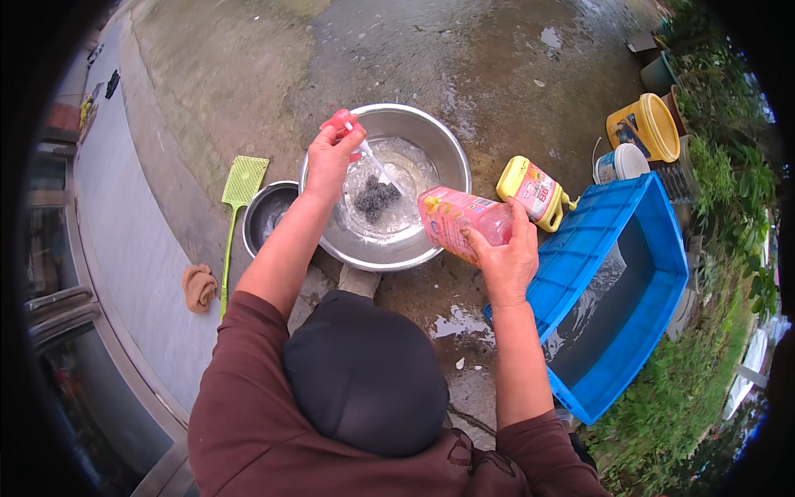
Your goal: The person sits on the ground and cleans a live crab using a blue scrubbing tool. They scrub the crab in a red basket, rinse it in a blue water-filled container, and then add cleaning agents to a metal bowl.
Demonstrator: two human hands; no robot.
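Observation:
My left hand (pixel 331 155) grips a red pump head (pixel 345 124) by its top, above the left part of a wide metal basin (pixel 456 158). The pump's white dip tube (pixel 382 168) slants down and right, its lower end near the mouth side of a pink bottle (pixel 456 220). My right hand (pixel 510 248) holds that bottle by its base, tilted over the basin's right rim. The bottle is translucent at its base and bears a printed label. Inside the basin, a dark metal scouring pad (pixel 376 197) lies in shallow liquid.
A yellow pump jug (pixel 534 189) lies right of the basin, beside a blue plastic crate (pixel 652 310) holding water. A smaller metal bowl (pixel 264 214), a green fly swatter (pixel 244 183) and a brown cloth (pixel 199 287) are at left. Yellow (pixel 646 130) and white buckets (pixel 623 163) stand farther right.

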